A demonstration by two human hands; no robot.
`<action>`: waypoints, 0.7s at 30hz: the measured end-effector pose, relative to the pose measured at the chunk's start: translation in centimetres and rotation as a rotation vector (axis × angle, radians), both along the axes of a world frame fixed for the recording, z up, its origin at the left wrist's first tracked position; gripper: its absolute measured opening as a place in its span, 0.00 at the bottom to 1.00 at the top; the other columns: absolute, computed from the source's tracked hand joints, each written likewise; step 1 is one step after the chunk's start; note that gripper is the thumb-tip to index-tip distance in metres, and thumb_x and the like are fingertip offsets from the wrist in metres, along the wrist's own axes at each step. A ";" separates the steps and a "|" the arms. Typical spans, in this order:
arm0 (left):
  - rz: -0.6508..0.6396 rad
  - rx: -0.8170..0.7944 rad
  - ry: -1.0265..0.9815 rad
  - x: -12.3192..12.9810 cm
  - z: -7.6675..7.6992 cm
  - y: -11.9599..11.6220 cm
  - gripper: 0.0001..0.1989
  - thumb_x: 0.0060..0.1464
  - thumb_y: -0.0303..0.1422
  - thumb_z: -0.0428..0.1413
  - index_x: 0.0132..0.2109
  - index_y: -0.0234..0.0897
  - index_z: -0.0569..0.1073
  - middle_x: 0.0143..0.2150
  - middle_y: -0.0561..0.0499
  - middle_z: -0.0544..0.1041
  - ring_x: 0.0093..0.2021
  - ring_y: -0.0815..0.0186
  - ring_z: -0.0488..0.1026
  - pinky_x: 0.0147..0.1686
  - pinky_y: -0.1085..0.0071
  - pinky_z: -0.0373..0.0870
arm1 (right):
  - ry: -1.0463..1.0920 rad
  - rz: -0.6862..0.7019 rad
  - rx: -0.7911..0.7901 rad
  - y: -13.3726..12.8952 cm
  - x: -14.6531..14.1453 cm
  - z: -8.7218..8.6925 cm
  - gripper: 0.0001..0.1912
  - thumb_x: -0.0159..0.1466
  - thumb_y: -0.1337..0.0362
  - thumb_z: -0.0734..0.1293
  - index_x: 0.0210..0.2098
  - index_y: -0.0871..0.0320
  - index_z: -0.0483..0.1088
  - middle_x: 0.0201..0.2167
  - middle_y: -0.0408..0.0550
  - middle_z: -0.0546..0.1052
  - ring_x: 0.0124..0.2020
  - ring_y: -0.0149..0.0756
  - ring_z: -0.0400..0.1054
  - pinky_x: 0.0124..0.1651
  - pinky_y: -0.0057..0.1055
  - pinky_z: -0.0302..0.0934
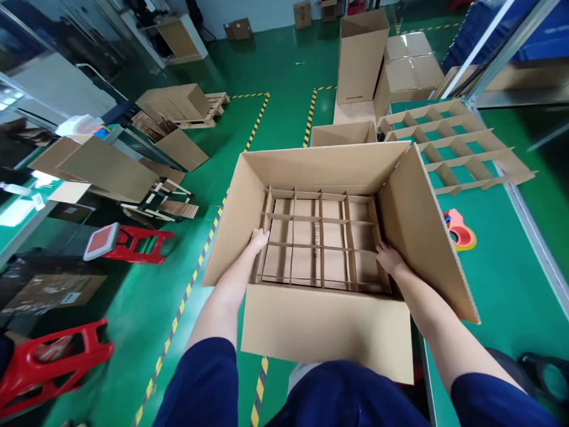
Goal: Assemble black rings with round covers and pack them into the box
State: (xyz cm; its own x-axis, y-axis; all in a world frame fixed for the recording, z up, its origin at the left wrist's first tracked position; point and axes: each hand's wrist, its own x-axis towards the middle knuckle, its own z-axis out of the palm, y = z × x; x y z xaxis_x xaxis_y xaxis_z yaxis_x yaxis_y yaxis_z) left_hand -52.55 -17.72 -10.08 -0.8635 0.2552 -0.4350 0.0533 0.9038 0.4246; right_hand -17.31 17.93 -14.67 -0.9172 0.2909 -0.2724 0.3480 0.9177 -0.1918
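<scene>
An open cardboard box (326, 329) stands in front of me with its flaps spread outward. Inside it lies a cardboard divider (306, 219), a grid of crossed strips, with the box's bottom and some printing visible through its cells. At the divider's left edge, my left hand (259, 239) is closed with the fingers curled on the strip. My right hand (389, 258) grips the opposite edge, reaching in past the right flap. Some fingertips of both hands are hidden behind the cardboard.
Another divider (478, 168) lies on the green table at right, beyond a tape dispenser (460, 230). Tall cartons (362, 59) stand behind the box. Red stools (142, 244) and a cart with cardboard (111, 169) are at left. Yellow-black tape (195, 273) marks the floor.
</scene>
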 end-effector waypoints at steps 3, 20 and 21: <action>0.021 -0.061 0.035 2.2 -2.2 -0.1 0.24 0.65 0.39 0.60 0.63 0.33 0.68 0.65 0.38 0.67 0.63 0.49 0.66 0.63 0.45 0.66 | -0.056 -0.035 -0.027 -1.3 -0.7 0.4 0.12 0.64 0.78 0.65 0.32 0.64 0.81 0.51 0.70 0.77 0.64 0.63 0.64 0.60 0.55 0.64; -0.747 0.586 0.105 22.3 -0.1 -2.5 0.20 0.65 0.42 0.45 0.57 0.39 0.71 0.56 0.37 0.73 0.61 0.47 0.69 0.68 0.51 0.61 | 0.273 -0.367 -0.314 -26.9 16.7 7.1 0.20 0.64 0.75 0.66 0.54 0.56 0.74 0.50 0.53 0.76 0.51 0.42 0.68 0.55 0.37 0.68; -0.818 0.599 0.075 23.9 0.0 -1.7 0.20 0.65 0.41 0.44 0.57 0.39 0.71 0.56 0.37 0.73 0.61 0.47 0.69 0.68 0.51 0.61 | 0.283 -0.459 -0.279 -27.8 18.4 7.2 0.19 0.64 0.76 0.66 0.52 0.57 0.74 0.49 0.53 0.76 0.51 0.42 0.68 0.54 0.37 0.68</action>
State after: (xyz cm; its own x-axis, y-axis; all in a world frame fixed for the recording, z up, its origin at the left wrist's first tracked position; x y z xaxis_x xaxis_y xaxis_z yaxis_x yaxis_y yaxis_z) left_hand -28.64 -19.40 -10.03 -0.3461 0.9382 0.0064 0.6053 0.2181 0.7656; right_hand 1.07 -9.83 -7.45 -0.7627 0.6267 -0.1597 0.5970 0.5872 -0.5466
